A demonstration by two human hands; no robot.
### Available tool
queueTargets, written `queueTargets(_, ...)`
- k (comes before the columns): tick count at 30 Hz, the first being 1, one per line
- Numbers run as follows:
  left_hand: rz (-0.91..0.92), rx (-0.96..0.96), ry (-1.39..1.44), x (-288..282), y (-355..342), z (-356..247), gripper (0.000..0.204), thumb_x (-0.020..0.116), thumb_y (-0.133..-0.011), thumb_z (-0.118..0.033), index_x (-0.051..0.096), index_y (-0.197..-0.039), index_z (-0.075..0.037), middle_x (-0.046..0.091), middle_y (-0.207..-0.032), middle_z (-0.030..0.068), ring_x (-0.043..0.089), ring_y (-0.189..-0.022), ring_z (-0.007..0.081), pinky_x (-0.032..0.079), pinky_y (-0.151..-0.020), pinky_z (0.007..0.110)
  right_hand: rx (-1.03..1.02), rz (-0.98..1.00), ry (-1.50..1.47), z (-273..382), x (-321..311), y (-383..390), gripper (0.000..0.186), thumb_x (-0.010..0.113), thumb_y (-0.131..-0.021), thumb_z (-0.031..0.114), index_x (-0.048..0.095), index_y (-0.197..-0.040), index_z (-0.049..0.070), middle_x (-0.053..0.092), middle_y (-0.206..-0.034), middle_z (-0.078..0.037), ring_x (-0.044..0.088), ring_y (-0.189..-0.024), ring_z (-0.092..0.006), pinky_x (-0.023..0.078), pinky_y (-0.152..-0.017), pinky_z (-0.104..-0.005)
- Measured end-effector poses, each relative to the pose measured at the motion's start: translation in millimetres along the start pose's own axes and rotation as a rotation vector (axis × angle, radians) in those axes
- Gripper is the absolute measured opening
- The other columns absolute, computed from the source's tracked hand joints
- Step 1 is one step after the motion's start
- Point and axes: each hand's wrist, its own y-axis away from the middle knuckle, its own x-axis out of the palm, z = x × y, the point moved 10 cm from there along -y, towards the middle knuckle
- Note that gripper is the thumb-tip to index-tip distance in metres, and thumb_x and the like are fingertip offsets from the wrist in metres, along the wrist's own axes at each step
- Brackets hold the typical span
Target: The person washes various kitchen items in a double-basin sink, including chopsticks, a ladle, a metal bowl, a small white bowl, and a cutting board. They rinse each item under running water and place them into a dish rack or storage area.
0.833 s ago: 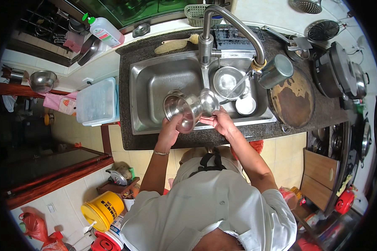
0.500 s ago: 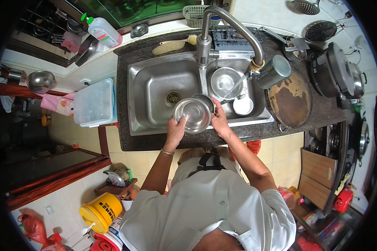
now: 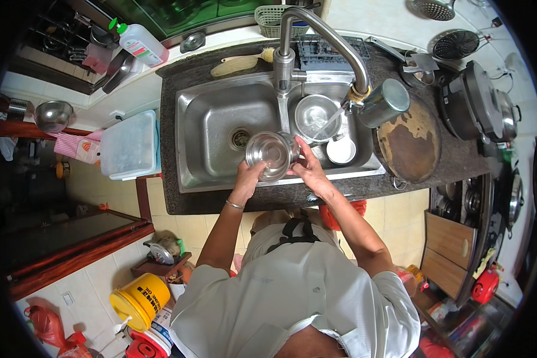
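Note:
Near the front of the double steel sink point(image 3: 184, 143), my left hand point(image 3: 248, 179) grips the left side of shiny steel bowls point(image 3: 267, 150), held close together and tilted. My right hand point(image 3: 308, 168) holds them from the right, fingers curved along the side. Some of both hands' fingers are hidden behind the metal. In the right basin sit a steel pan point(image 3: 311, 111) and a small white bowl point(image 3: 341, 154). A thin stream of water comes from the arched faucet point(image 3: 358, 65) into the pan.
A round stained board point(image 3: 409, 149), a metal canister point(image 3: 383, 104) and dark pots point(image 3: 468, 107) crowd the counter's right. A plastic tub point(image 3: 127, 146) stands left of the sink, a soap bottle point(image 3: 138, 43) behind it. A dish rack point(image 3: 331, 48) and brush point(image 3: 238, 65) lie behind the sink.
The two bowls, turned apart at an angle earlier, were brought together and now tilt differently in my hands. My hands shifted slightly, and the whole view shifted a little.

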Motion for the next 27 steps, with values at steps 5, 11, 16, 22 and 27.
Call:
queueTargets(5, 0.135, -0.025, 0.139, 24, 0, -1, 0.024, 0.055, -0.087, -0.005, 0.056, -0.11, 0.0, 0.064, -0.098, 0.0084, 0.065, -0.084, 0.0159, 0.055, -0.072, 0.03, -0.064, -0.014, 0.037, 12, -4, 10, 0.074, 0.044, -0.08, -0.011, 0.022, -0.146, 0.017, 0.034, -0.136, -0.011, 0.053, -0.102, -0.0179, 0.053, -0.081, -0.0303)
queueTargets(11, 0.169, -0.113, 0.337, 40, 6, 9, 0.026, 0.056, -0.091, -0.011, 0.054, -0.116, -0.006, 0.062, -0.108, 0.0056, 0.061, -0.098, 0.016, 0.052, -0.082, 0.033, -0.169, -0.112, 0.301, 20, -8, 27, 0.074, 0.052, -0.079, -0.003, 0.026, -0.145, 0.016, 0.031, -0.141, -0.011, 0.04, -0.122, -0.0234, 0.047, -0.082, -0.028)
queueTargets(16, 0.193, -0.12, 0.401, 42, 2, 24, 0.031, 0.055, -0.093, -0.017, 0.05, -0.122, -0.007, 0.058, -0.118, 0.0055, 0.057, -0.108, 0.0193, 0.047, -0.092, 0.039, -0.269, -0.139, 0.491, 40, -3, 45, 0.074, 0.053, -0.078, -0.001, 0.027, -0.145, 0.018, 0.032, -0.14, -0.012, 0.037, -0.124, -0.0219, 0.046, -0.077, -0.0245)
queueTargets(22, 0.226, -0.197, 0.702, 45, -1, 43, 0.035, 0.05, -0.093, -0.032, 0.053, -0.12, -0.011, 0.058, -0.119, 0.005, 0.054, -0.109, 0.0184, 0.046, -0.077, 0.034, -0.217, -0.036, -0.009, 40, -9, 41, 0.062, 0.045, -0.083, -0.005, 0.027, -0.141, 0.006, 0.041, -0.133, -0.015, 0.047, -0.114, -0.0219, 0.052, -0.087, -0.0338)
queueTargets(27, 0.481, -0.125, 1.068, 83, 22, 3, 0.038, 0.056, -0.087, -0.032, 0.054, -0.116, -0.008, 0.055, -0.112, 0.0093, 0.052, -0.09, 0.0218, 0.045, -0.072, 0.032, 0.283, -0.369, -0.536, -58, -75, -6, 0.042, 0.041, -0.088, 0.002, 0.032, -0.129, -0.004, 0.043, -0.121, -0.021, 0.056, -0.1, -0.0323, 0.055, -0.083, -0.0457)
